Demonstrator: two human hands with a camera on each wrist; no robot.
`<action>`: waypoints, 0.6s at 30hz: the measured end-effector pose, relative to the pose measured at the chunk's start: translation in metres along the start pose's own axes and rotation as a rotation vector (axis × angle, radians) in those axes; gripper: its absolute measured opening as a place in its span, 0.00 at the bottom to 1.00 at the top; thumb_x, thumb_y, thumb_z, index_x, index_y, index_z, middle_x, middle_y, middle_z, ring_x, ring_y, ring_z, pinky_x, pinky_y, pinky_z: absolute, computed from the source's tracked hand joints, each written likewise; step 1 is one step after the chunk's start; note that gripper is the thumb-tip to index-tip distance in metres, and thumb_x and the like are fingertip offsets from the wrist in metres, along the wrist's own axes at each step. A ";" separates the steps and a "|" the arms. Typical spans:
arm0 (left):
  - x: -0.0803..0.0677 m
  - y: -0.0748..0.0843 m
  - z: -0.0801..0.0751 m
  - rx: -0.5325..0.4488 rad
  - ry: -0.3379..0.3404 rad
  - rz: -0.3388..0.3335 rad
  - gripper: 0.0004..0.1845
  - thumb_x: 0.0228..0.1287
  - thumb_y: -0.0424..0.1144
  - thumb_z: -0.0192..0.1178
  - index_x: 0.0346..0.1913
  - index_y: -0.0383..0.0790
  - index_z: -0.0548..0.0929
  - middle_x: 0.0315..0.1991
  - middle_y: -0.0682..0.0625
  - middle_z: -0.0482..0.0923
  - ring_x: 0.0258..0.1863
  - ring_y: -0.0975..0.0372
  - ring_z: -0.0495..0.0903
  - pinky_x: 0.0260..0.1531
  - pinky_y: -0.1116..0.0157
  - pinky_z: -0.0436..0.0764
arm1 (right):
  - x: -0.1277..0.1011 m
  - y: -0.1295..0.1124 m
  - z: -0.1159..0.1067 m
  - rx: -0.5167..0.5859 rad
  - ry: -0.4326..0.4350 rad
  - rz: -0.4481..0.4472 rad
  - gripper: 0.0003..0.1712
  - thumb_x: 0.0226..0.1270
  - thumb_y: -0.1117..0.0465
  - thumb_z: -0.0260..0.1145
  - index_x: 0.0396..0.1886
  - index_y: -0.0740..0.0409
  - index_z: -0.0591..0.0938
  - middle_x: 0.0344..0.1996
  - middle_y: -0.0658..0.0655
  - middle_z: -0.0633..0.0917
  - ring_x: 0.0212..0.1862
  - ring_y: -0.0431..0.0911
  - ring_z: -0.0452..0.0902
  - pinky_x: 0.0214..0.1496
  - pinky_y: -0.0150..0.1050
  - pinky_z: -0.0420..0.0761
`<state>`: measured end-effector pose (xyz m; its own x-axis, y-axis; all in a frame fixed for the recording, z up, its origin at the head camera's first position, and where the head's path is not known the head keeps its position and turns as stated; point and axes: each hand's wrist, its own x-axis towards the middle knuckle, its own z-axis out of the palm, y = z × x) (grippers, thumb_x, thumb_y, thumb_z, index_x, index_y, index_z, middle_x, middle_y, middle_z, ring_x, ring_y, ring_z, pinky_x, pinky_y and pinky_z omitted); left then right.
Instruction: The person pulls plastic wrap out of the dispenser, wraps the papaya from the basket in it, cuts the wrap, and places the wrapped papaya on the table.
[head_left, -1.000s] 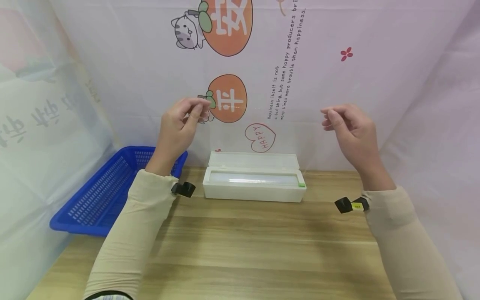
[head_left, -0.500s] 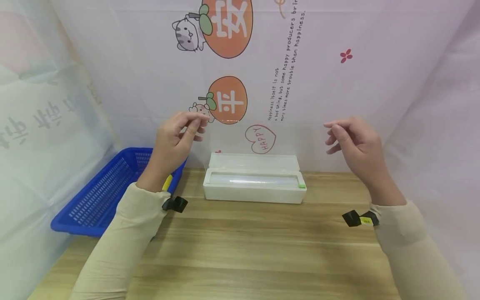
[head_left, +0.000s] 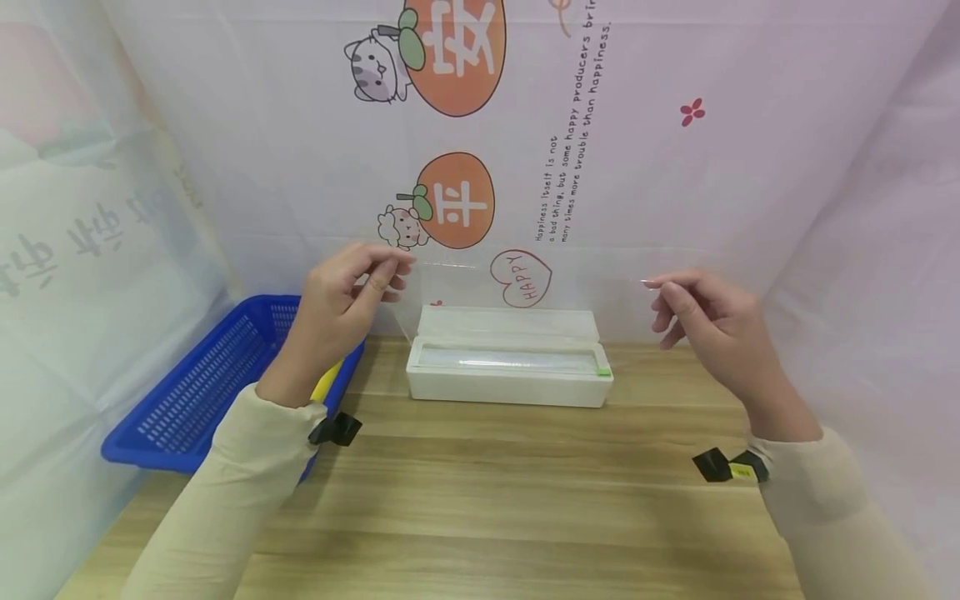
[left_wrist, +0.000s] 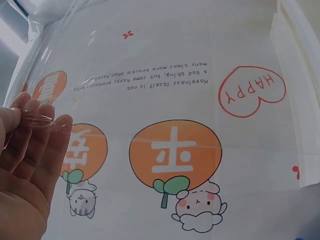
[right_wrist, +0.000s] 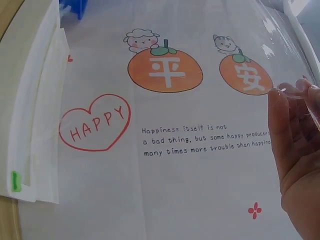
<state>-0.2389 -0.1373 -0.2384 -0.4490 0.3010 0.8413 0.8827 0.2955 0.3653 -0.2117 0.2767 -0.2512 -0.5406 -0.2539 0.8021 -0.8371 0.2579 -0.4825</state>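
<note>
Clear film [head_left: 447, 267], nearly invisible but for glints along its upper edge, spans the air between the two hands, above and behind the box; a faint left edge slants down to the box's left end, while the right edge is hard to make out. Left hand [head_left: 341, 304] pinches one corner, thumb and fingers closed together on a small bunch of it (clearest in the left wrist view). Right hand [head_left: 708, 329] pinches the other corner likewise, lower fingers loosely curled, holding nothing. Step in hand, as judged: a length pulled off the roll, not yet cut. The next move would seem to call for both pinches kept level, the sheet taut, then lowered evenly toward the box front; slack could let it cling to itself. Below, the white box [head_left: 510, 390] sits on the bench [head_left: 487, 492], lid [head_left: 510, 323] tipped back, pale roll [head_left: 510, 360] inside, green tab [head_left: 603, 372] at the right end, perhaps a cutter. Farther left, partly behind the left arm, a blue basket [head_left: 153, 457] with something yellow [head_left: 327, 383].
</note>
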 end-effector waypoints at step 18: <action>-0.035 -0.003 0.009 -0.029 -0.090 -0.138 0.13 0.77 0.29 0.52 0.52 0.41 0.85 0.39 0.53 0.80 0.35 0.58 0.82 0.25 0.67 0.85 | -0.037 0.020 0.007 0.031 -0.136 0.199 0.14 0.77 0.74 0.51 0.53 0.68 0.80 0.30 0.60 0.78 0.26 0.44 0.77 0.19 0.36 0.79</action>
<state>-0.2272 -0.1406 -0.2727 -0.5760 0.3400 0.7434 0.8147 0.3135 0.4879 -0.2089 0.2848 -0.2928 -0.6997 -0.3249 0.6362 -0.7140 0.2868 -0.6388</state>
